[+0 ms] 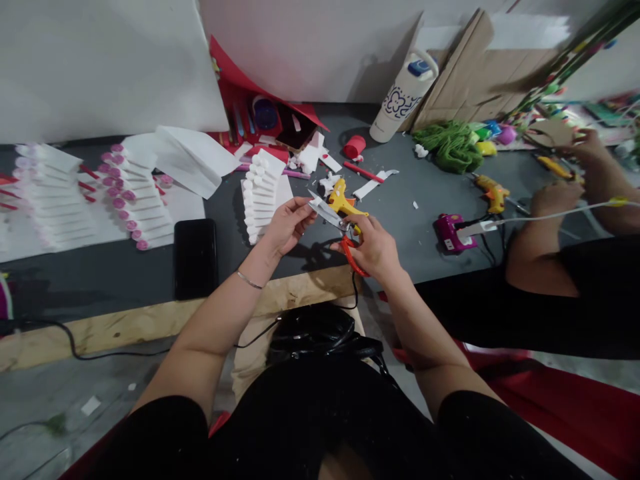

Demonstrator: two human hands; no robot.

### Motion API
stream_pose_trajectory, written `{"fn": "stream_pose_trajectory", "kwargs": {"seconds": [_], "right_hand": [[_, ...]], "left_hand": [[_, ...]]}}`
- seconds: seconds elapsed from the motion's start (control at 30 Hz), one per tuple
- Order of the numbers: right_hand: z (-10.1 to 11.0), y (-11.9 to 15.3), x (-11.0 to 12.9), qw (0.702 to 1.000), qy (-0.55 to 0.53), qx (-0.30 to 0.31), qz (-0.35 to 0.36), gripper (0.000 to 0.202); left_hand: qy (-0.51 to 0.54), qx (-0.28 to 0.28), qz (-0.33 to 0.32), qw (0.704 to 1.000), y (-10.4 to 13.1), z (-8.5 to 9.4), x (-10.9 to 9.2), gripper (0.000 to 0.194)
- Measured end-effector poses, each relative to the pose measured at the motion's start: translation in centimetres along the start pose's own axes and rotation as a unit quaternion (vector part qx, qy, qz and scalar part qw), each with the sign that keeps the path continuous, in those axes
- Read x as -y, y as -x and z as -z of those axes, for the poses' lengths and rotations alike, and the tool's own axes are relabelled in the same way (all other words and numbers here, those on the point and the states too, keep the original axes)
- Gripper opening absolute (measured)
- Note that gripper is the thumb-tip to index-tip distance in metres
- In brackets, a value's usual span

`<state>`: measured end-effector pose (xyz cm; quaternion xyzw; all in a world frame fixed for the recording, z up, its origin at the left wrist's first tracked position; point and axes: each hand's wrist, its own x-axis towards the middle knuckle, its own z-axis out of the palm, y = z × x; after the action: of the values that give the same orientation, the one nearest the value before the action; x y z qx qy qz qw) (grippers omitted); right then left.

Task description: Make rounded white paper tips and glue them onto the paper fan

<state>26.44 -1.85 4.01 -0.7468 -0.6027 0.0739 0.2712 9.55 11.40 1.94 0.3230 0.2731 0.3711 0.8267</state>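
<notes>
at far l., a row of sticks w/ pale lilac tips [55,193] is laid out on white paper on the dark grey table [410,233]; next to it, a row of sticks w/ pink tips [131,197] is seen, w/ a folded white sheet [193,160] just behind & to the r. a black phone [195,260] is laid flat nr. the front edge. farther r., a fan of white-tipped sticks [260,197] is set just beyond the l. hand [291,225]. by this hand a small white piece [319,208] is pinched btwn. thumb & fingers, at the scissor blades. the scissors [355,257], w/ orange-red handles, are gripped in the r. hand [374,248], blades pointed to the l. hand; whether the blades are fully closed can't be told. a yellow glue gun [342,195] is placed just behind the blades, amid white scraps; a red roll [354,147] & a red stick [363,172] are seen beyond it. a white bottle [400,103] is stood at the back, w/ green yarn [453,148] to its r. nr. a purple power block [453,233], a 2nd glue gun [493,193] is seen; at far r., a co-worker's hands [557,198] are partly shown.
</notes>
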Motion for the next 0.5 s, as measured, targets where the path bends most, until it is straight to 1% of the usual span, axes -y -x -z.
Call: {"fn": "stream_pose_trajectory", "kwargs": {"seconds": [0.13, 0.5], "right_hand": [[-0.05, -0.03, -0.13, 1.0, 0.005, -0.001, 0.011, 0.047], [-0.54, 0.44, -0.9, 0.998, -0.053, 0.018, 0.034, 0.038]], "left_hand": [[-0.006, 0.006, 0.006, 1.0, 0.02, 0.12, 0.02, 0.031], [0.002, 0.006, 0.021, 1.0, -0.08, 0.27, 0.36, 0.034]]}}
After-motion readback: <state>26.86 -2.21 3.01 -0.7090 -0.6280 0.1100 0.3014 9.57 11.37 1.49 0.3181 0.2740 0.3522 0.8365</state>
